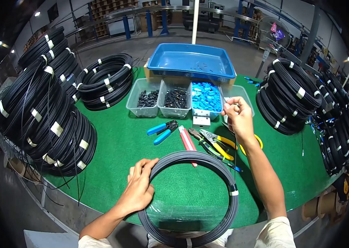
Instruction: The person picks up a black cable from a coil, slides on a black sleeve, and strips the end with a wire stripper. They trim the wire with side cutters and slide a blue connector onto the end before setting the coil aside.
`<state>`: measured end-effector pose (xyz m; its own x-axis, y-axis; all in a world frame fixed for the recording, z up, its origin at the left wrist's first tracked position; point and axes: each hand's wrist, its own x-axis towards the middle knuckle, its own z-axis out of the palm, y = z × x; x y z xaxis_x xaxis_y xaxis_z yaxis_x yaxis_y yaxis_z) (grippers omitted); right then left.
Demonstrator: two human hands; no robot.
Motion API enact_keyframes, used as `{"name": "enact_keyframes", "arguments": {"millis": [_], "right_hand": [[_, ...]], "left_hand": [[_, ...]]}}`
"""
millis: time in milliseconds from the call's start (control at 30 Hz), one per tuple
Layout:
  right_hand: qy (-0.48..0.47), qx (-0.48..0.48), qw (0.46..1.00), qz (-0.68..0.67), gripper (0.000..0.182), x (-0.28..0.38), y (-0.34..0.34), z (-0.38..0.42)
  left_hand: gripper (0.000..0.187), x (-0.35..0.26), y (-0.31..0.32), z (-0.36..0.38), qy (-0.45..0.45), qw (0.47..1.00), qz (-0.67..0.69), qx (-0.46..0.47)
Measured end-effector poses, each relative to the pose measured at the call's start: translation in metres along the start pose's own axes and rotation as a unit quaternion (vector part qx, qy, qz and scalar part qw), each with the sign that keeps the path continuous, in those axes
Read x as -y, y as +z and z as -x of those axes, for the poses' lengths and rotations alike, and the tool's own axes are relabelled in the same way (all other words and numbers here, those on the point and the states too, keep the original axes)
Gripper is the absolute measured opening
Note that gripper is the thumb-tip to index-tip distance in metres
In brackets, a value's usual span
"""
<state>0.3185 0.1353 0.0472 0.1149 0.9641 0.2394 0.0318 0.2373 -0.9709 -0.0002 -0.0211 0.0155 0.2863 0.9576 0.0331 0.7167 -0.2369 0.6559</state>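
My left hand (140,186) is closed round the left side of a black cable coil (233,206), which stands tilted at the table's front edge with white tape on it. My right hand (238,118) is raised in front of the right-hand clear bin, thumb and fingers pinched together. A thin black cable strand (235,153) rises from the coil towards this hand; its tip is hidden by the fingers. A blue connector (235,167) lies by the coil's upper right. Beyond the coil are a blue-handled stripper (164,131), a red cutter (187,138), green-black pliers (203,142) and yellow-handled pliers (215,144).
Clear bins hold black parts (147,99), more black parts (175,99) and blue connectors (205,97). Behind them sits a blue tray (191,74). Stacked cable coils stand left (54,132), back left (104,82) and right (290,97) on the green table (112,144).
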Motion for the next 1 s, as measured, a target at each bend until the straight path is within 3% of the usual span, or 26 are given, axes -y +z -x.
{"name": "enact_keyframes", "arguments": {"millis": [100,200,400,500,600,733,800,933,1000], "right_hand": [[-0.037,0.045,0.997,0.052,0.009,0.001,0.027,-0.007],[-0.062,0.054,0.991,0.104,0.009,-0.003,0.053,-0.012],[-0.118,0.119,0.973,0.156,0.009,0.0,0.077,-0.025],[-0.09,0.151,0.969,0.174,0.009,0.015,0.083,-0.021],[-0.038,0.177,0.965,0.19,0.01,0.014,0.092,-0.025],[-0.035,0.145,0.968,0.201,0.019,0.005,0.116,-0.037],[-0.058,0.166,0.963,0.204,0.016,-0.007,0.126,-0.045],[-0.071,0.188,0.945,0.258,0.011,-0.005,0.142,-0.042],[-0.059,0.197,0.943,0.262,0.01,-0.003,0.145,-0.038]], "left_hand": [[0.077,-0.005,-0.013,-0.006,0.018,0.999,0.01,-0.028],[0.064,0.009,-0.036,-0.035,0.097,0.991,0.008,-0.087],[0.026,0.054,-0.093,-0.131,0.104,0.97,0.045,-0.214],[0.022,0.071,-0.113,-0.173,0.074,0.973,0.06,-0.21],[0.018,0.078,-0.12,-0.207,0.137,0.974,-0.028,-0.178],[0.023,0.092,-0.112,-0.259,0.197,0.965,-0.137,-0.105],[0.024,0.095,-0.105,-0.278,0.196,0.954,-0.215,-0.075],[0.026,0.089,-0.098,-0.298,0.185,0.951,-0.247,-0.016],[0.028,0.083,-0.094,-0.301,0.138,0.946,-0.292,0.012]]}}
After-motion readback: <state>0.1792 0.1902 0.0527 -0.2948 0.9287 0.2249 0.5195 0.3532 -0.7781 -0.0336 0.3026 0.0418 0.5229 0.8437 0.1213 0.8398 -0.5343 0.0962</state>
